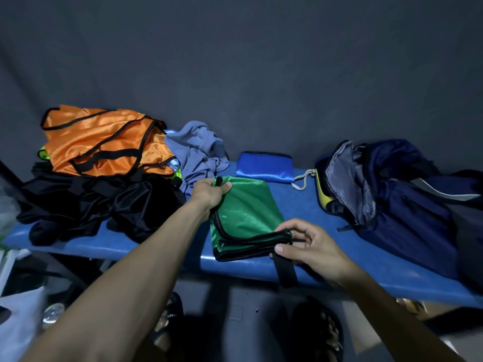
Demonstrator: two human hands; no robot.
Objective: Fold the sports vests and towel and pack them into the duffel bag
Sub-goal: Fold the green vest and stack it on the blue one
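The left hand (209,192) grips the far left corner of the folded green vest (245,212), its fingers curled over the black-trimmed edge and the thumb on top. The right hand (305,246) holds the near right corner of the same vest, thumb and fingers pinching the stacked black hems there, with a black strap (286,270) hanging from under that corner over the front edge of the blue bench (300,205). The green vest lies flat on the bench as a folded rectangle, its long axis running from the near edge away toward the wall (tilted slightly, so the far end leans left); the layered black-bound edges face the person and the smooth fold faces away to the right. Just beyond it, touching or nearly touching its far edge, sits a folded blue vest (264,165), a smaller rectangle lying crosswise. Left of that, a crumpled grey-blue towel (198,152) is heaped against the wall, just beside the left hand. Farther left, an unfolded orange vest (104,142) with black trim lies on top of a pile of black vests (91,205), and a sliver of neon-yellow fabric (43,154) shows at the pile's left side. At the right end of the bench rests the navy duffel bag (405,205), its mouth open toward the vests and a grey lining showing; a white drawstring cord (304,180) lies on the bench between the bag and the blue vest. Under the bench, the person's feet in dark sandals (321,333) are dimly visible.
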